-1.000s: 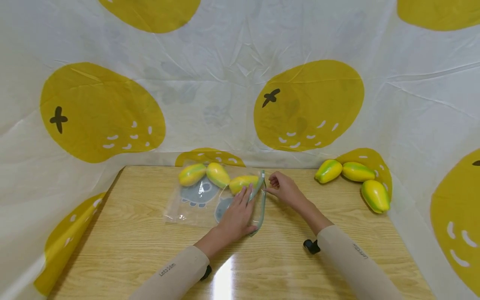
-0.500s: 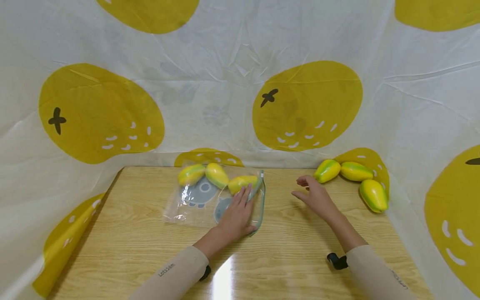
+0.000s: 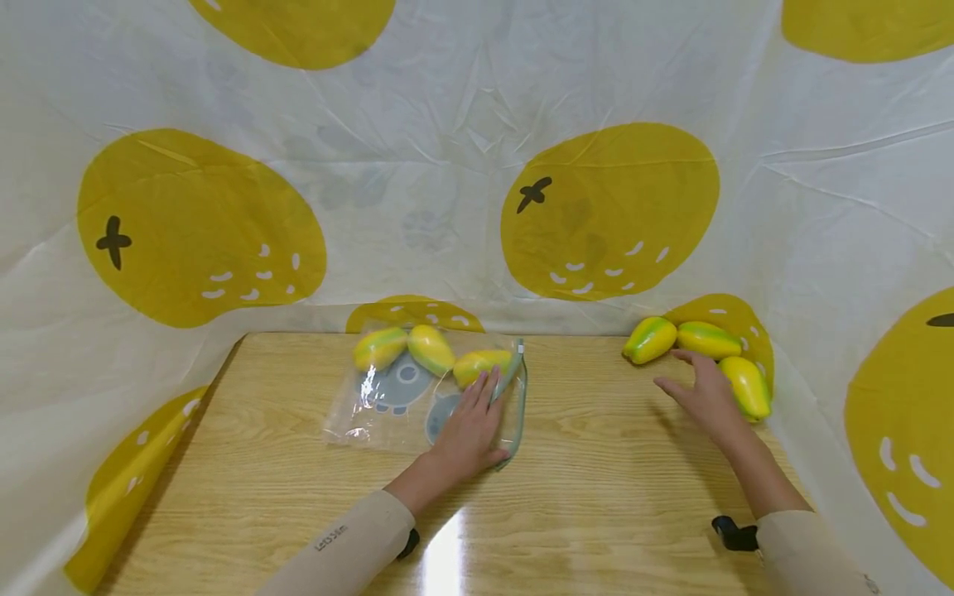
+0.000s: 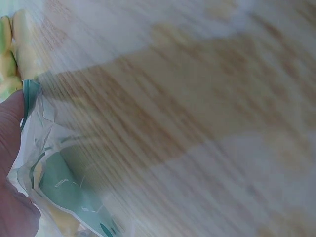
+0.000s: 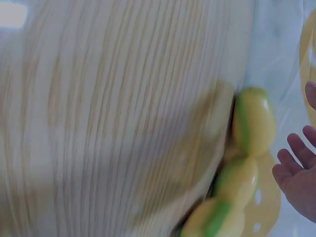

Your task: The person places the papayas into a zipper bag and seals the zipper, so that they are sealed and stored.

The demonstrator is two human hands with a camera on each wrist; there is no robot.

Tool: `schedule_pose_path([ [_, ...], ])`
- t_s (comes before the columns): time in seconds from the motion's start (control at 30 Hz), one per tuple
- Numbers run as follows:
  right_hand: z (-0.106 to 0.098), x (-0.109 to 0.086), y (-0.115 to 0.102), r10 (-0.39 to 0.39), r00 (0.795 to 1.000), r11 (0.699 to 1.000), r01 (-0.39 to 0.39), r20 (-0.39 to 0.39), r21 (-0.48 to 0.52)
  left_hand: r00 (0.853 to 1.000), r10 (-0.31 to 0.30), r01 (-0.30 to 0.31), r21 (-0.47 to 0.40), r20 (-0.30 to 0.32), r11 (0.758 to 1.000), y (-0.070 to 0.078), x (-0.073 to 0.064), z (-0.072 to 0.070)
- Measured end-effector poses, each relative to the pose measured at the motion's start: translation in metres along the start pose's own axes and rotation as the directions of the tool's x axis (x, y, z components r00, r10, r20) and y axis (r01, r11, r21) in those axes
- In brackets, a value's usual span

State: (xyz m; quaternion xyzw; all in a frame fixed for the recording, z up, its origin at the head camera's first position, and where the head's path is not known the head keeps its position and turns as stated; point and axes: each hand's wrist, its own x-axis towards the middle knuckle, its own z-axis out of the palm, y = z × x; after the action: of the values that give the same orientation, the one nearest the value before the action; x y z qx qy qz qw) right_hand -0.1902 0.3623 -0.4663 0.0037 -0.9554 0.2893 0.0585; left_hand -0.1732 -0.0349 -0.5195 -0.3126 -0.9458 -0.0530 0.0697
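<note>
A clear zip bag [image 3: 350,418] with grey-blue animal prints lies on the table, holding three yellow-green papaya-like fruits [image 3: 431,348]. My left hand [image 3: 460,439] rests on the bag by its green zip edge [image 3: 523,406], fingers extended. In the left wrist view, part of that hand is at the bag's mouth [image 4: 32,94]. Three more such fruits sit at the table's back right: one on the left [image 3: 648,340], one behind [image 3: 708,340], one in front [image 3: 749,389]. My right hand [image 3: 711,406], fingers spread and holding nothing, overlaps the front fruit in the head view.
The wooden table [image 3: 581,463] ends at the back against a white cloth [image 3: 417,207] printed with big yellow fruits. This cloth also hangs along both sides. Each wrist carries a black strap-like device [image 3: 734,534].
My right hand has left the bag's zip edge and moved right to the loose fruits, its fingers opening on the way. The left hand and the bag have stayed put.
</note>
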Motion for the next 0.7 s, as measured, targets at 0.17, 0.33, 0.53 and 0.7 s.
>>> schedule_pose_path([
  [0.17, -0.017, -0.002, 0.024, 0.078, 0.995, 0.996, -0.08, -0.054, -0.038, 1.0, -0.003, 0.003, -0.008, 0.002, 1.0, 0.001, -0.001, 0.001],
  [0.33, -0.029, -0.002, 0.048, 0.122, 0.989, 0.99, -0.128, -0.088, -0.067, 1.0, 0.0, 0.0, 0.005, -0.007, 1.0, 0.001, -0.001, 0.003],
  [0.53, -0.036, -0.001, 0.065, 0.136, 0.986, 0.982, -0.147, -0.095, -0.117, 1.0, 0.007, -0.007, 0.005, -0.028, 1.0, 0.0, -0.002, 0.005],
  [0.7, -0.034, -0.003, 0.069, 0.209, 0.977, 0.96, -0.214, -0.048, -0.179, 1.0, 0.006, -0.006, 0.01, -0.023, 1.0, 0.0, -0.001, 0.005],
])
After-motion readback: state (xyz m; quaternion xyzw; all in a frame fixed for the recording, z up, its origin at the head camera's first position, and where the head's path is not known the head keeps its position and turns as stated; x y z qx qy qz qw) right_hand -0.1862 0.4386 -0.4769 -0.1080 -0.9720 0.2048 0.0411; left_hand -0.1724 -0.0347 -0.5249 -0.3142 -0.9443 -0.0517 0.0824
